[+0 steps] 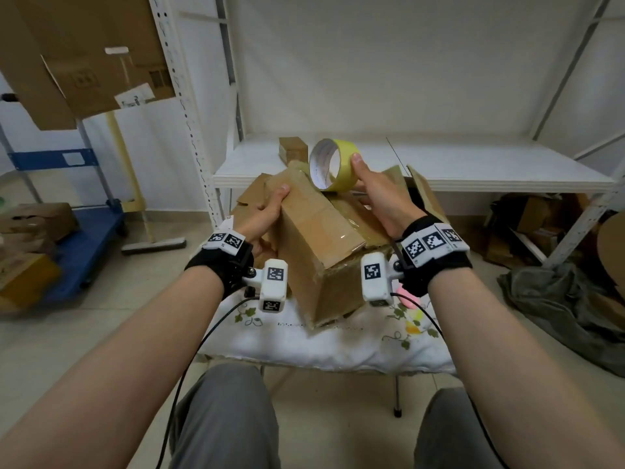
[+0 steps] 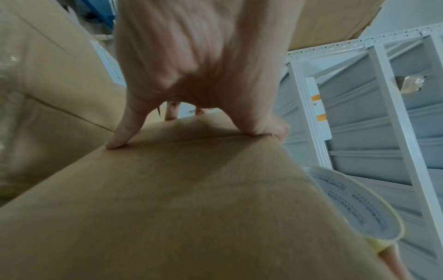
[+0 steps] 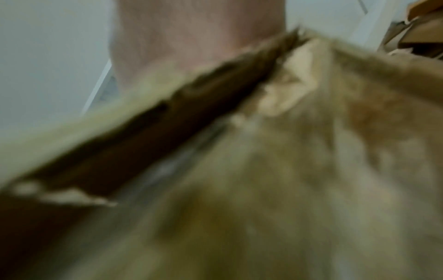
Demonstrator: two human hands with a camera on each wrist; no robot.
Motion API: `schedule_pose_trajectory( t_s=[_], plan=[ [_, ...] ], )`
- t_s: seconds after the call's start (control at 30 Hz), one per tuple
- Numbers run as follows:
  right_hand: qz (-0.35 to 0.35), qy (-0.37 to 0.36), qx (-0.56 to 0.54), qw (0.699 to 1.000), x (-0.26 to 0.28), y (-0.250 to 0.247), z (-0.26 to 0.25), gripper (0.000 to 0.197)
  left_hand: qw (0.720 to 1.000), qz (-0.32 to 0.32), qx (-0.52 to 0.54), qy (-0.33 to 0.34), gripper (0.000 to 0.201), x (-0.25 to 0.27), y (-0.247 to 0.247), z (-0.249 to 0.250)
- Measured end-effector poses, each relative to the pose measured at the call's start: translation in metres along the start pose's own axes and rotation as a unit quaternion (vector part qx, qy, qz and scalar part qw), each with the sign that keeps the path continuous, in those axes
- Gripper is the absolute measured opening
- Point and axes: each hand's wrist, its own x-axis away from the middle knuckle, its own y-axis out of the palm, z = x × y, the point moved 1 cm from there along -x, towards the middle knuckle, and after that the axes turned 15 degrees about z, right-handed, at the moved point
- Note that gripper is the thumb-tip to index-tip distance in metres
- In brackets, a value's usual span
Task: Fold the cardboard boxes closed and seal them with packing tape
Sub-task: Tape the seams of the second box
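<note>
Cardboard box [image 1: 314,238], flaps folded shut with clear tape along its top seam, sat tilted on a floral-clothed table [image 1: 324,346]. Left hand [image 1: 267,211] gripped its left edge; right hand [image 1: 382,194] clasped a yellow packing-tape roll [image 1: 333,164] just above the box.
</note>
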Motion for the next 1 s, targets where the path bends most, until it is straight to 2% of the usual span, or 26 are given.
schedule_pose_trajectory(
  t_s=[0.13, 0.27, 0.3, 0.33, 0.4, 0.43, 0.5, 0.53, 0.6, 0.67, 0.77, 0.87, 0.93, 1.0],
  plan=[
    [-0.021, -0.005, 0.051, 0.998, 0.004, 0.008, 0.007, 0.081, 0.999, 0.001, 0.02, -0.037, 0.132, 0.001, -0.002, -0.025],
    [-0.037, 0.002, 0.075, 0.997, 0.008, 0.012, 0.017, 0.073, 0.999, 0.027, -0.014, -0.025, 0.118, 0.0, 0.0, -0.043],
    [-0.035, 0.008, 0.076, 0.996, 0.008, 0.013, 0.02, 0.072, 0.998, 0.052, -0.026, 0.007, 0.109, -0.001, 0.0, -0.043],
    [-0.033, 0.007, 0.074, 0.997, 0.004, 0.013, 0.025, 0.071, 0.994, 0.082, -0.04, 0.068, 0.097, 0.0, 0.001, -0.04],
    [-0.021, 0.007, 0.068, 0.997, 0.003, 0.014, 0.028, 0.067, 0.961, 0.112, -0.093, 0.235, 0.075, 0.0, 0.0, -0.028],
    [-0.014, 0.008, 0.064, 0.998, 0.003, 0.015, 0.027, 0.064, 0.938, 0.095, -0.132, 0.305, 0.071, -0.001, -0.001, -0.021],
    [-0.016, 0.005, 0.046, 0.999, 0.003, 0.018, 0.029, 0.06, 0.902, 0.029, -0.207, 0.377, 0.074, -0.005, 0.0, -0.007],
    [-0.02, 0.0, 0.044, 0.999, 0.002, 0.02, 0.031, 0.057, 0.893, -0.01, -0.229, 0.388, 0.078, -0.007, 0.002, -0.001],
    [-0.026, -0.013, 0.067, 0.997, 0.0, 0.023, 0.035, 0.047, 0.891, -0.098, -0.222, 0.384, 0.082, -0.01, 0.005, 0.01],
    [-0.028, -0.031, 0.087, 0.995, -0.003, 0.024, 0.036, 0.035, 0.877, -0.147, -0.236, 0.392, 0.077, -0.011, 0.007, 0.016],
    [-0.031, -0.041, 0.02, 0.998, -0.005, 0.022, 0.033, 0.027, 0.858, -0.172, -0.274, 0.399, 0.072, -0.014, 0.006, 0.019],
    [-0.039, -0.037, -0.033, 0.998, -0.007, 0.021, 0.03, 0.016, 0.846, -0.167, -0.313, 0.398, 0.066, -0.017, 0.007, 0.019],
    [-0.042, -0.027, -0.05, 0.997, -0.008, 0.024, 0.027, 0.008, 0.846, -0.17, -0.317, 0.394, 0.069, -0.019, 0.007, 0.018],
    [-0.037, -0.023, -0.06, 0.997, -0.008, 0.026, 0.024, 0.01, 0.847, -0.176, -0.31, 0.394, 0.072, -0.019, 0.006, 0.016]
  ],
)
